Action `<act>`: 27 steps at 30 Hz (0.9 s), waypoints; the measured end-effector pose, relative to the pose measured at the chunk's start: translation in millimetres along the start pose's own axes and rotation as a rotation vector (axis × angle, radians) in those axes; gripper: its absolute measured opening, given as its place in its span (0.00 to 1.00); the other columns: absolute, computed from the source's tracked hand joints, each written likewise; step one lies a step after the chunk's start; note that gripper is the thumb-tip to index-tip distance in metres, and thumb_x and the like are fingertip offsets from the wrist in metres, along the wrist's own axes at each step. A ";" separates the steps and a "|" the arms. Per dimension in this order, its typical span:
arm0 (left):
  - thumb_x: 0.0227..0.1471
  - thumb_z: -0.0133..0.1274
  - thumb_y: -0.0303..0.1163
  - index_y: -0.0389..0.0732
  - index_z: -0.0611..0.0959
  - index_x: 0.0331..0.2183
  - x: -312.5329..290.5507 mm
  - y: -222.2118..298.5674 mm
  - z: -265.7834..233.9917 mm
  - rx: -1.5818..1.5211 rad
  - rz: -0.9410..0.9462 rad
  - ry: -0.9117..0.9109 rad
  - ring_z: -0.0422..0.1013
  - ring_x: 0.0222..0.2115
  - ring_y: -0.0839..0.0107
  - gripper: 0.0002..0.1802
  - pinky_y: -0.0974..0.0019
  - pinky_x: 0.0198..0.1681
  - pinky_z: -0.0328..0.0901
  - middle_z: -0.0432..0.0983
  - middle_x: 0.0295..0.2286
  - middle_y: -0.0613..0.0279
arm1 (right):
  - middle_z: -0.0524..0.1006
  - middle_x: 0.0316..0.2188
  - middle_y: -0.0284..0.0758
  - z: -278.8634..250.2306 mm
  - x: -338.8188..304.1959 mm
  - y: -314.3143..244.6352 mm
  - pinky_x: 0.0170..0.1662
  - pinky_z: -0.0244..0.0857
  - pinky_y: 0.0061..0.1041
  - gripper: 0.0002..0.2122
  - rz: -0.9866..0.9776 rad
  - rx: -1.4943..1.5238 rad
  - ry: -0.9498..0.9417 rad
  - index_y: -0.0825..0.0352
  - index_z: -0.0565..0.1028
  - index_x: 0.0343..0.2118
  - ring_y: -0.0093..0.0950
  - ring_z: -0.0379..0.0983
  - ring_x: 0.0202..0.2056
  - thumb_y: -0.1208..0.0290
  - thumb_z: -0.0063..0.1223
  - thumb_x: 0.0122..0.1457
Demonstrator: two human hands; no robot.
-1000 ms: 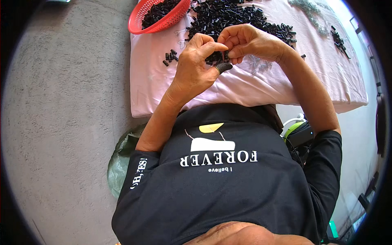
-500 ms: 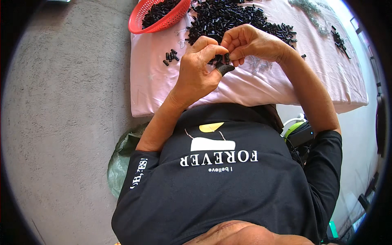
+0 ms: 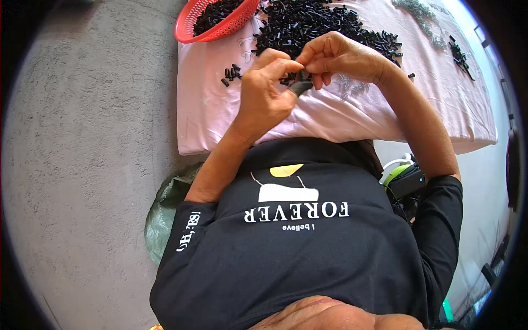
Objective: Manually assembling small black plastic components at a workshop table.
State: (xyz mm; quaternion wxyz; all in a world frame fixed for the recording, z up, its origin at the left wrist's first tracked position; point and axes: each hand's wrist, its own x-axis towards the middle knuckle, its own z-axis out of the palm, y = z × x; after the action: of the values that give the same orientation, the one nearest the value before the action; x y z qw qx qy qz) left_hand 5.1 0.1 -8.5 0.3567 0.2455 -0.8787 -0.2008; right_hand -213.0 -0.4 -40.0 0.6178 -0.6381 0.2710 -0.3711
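Note:
My left hand [image 3: 268, 88] is closed in a pinch over the near edge of the table, a dark cover on its thumb [image 3: 300, 88]. Between its fingertips is a small black cylindrical piece [image 3: 303, 75], mostly covered by fingers. Meeting it from the right, my right hand [image 3: 342, 58] has thumb and index finger pressed together at the piece's upper end; whatever they pinch is too small to make out. Beyond both hands spreads a large heap of similar black pieces [image 3: 308, 27]. Small clear or silvery parts [image 3: 352, 86] lie just below my right hand.
A red perforated basket [image 3: 234, 25] of black pieces stands at the far left of the pink cloth [image 3: 209, 121]. Several loose black pieces [image 3: 232, 73] lie left of my hands. Farther right are clear parts [image 3: 421, 19] and a small black pile [image 3: 461, 58]. A green bag [image 3: 162, 220] is below left.
My fingertips have closed in on the black piece, which shows less now. The left thumb has shifted slightly; both hands otherwise stay in place.

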 end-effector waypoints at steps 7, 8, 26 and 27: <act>0.37 0.63 0.22 0.38 0.81 0.30 -36.2 -68.0 -51.5 0.366 -0.242 0.056 0.71 0.26 0.67 0.12 0.66 0.32 0.67 0.73 0.29 0.60 | 0.80 0.33 0.31 0.2 -0.6 -16.3 0.31 0.67 0.12 0.15 -0.018 -0.044 0.192 0.66 0.73 0.48 0.13 0.72 0.27 0.66 0.52 0.61; 0.37 0.62 0.22 0.39 0.82 0.31 -43.4 -72.7 -55.4 0.424 -0.286 0.047 0.71 0.27 0.66 0.12 0.65 0.33 0.68 0.74 0.29 0.60 | 0.80 0.33 0.31 -0.5 -0.4 -15.7 0.31 0.67 0.12 0.15 -0.018 -0.045 0.192 0.66 0.73 0.48 0.13 0.72 0.27 0.66 0.52 0.61; 0.40 0.55 0.17 0.38 0.82 0.30 -20.0 -46.8 -16.7 0.202 -0.154 -0.063 0.72 0.29 0.61 0.10 0.63 0.33 0.68 0.74 0.29 0.56 | 0.78 0.29 0.27 -7.6 0.5 -9.7 0.31 0.65 0.10 0.10 0.052 -0.099 0.336 0.64 0.76 0.41 0.11 0.71 0.27 0.65 0.52 0.61; 0.40 0.54 0.16 0.37 0.82 0.30 -18.3 -47.8 -14.6 0.223 -0.128 -0.076 0.72 0.29 0.60 0.11 0.62 0.34 0.68 0.74 0.29 0.56 | 0.78 0.29 0.27 -7.5 0.2 -10.3 0.31 0.65 0.10 0.10 0.054 -0.090 0.352 0.64 0.76 0.41 0.11 0.71 0.27 0.65 0.52 0.61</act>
State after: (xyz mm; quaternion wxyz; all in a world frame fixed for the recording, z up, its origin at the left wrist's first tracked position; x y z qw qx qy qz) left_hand 40.9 -30.2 -33.7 0.2801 0.3312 -0.8911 -0.1334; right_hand -220.2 -4.0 -30.1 0.5413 -0.5827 0.4085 -0.4479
